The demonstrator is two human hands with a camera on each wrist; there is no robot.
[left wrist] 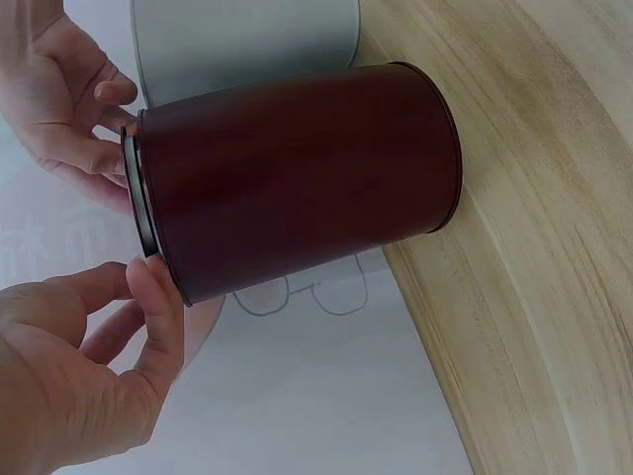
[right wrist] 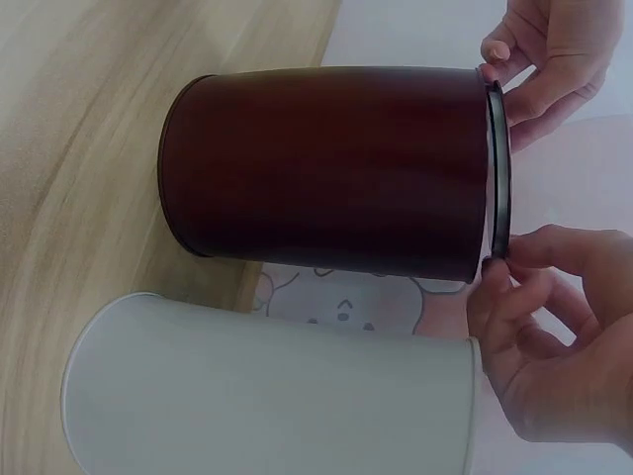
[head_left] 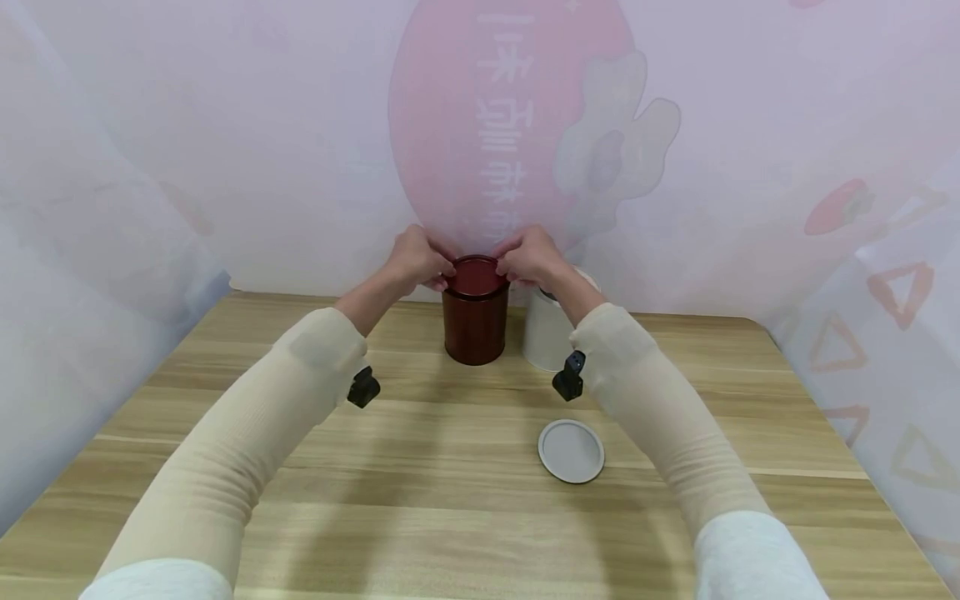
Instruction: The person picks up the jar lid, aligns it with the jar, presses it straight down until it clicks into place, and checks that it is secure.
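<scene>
Both hands, left (head_left: pixel 420 258) and right (head_left: pixel 531 257), pinch the lid (head_left: pixel 476 276) rim of the upright red canister (head_left: pixel 475 327).

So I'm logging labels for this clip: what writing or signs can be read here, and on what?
Pink circle on the backdrop: a column of pale characters, mirrored and too blurred to read.
Red canister: no text visible.
White canister: no text visible.
Loose white lid on the table: blank.
</scene>
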